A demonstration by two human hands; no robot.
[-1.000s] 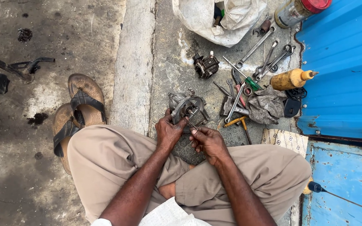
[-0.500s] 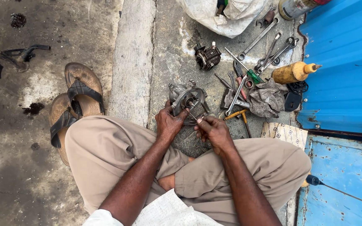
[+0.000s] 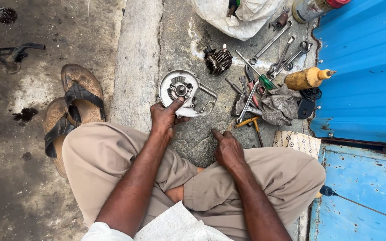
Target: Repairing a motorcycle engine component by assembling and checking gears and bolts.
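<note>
The left hand (image 3: 166,117) grips the lower edge of a grey metal engine cover (image 3: 185,93), thumb pressed up onto its round face, and holds it tilted above the concrete floor (image 3: 188,40). The right hand (image 3: 228,149) is apart from the cover, below and to its right; it rests near the knee with fingers loosely curled and holds nothing. Between the two hands lies a bare patch of concrete. Beyond the cover sits a small finned cylinder (image 3: 218,59), near but not touching. To the right, close to the cover's handle end, lies a crowded heap of spanners (image 3: 271,42), a grey rag (image 3: 280,105) and a yellow bottle (image 3: 307,78), hemmed in by a blue metal sheet (image 3: 362,76). To the left, a raised concrete kerb (image 3: 137,67) runs just beside the cover, with sandals (image 3: 74,102) past it on open ground
</note>
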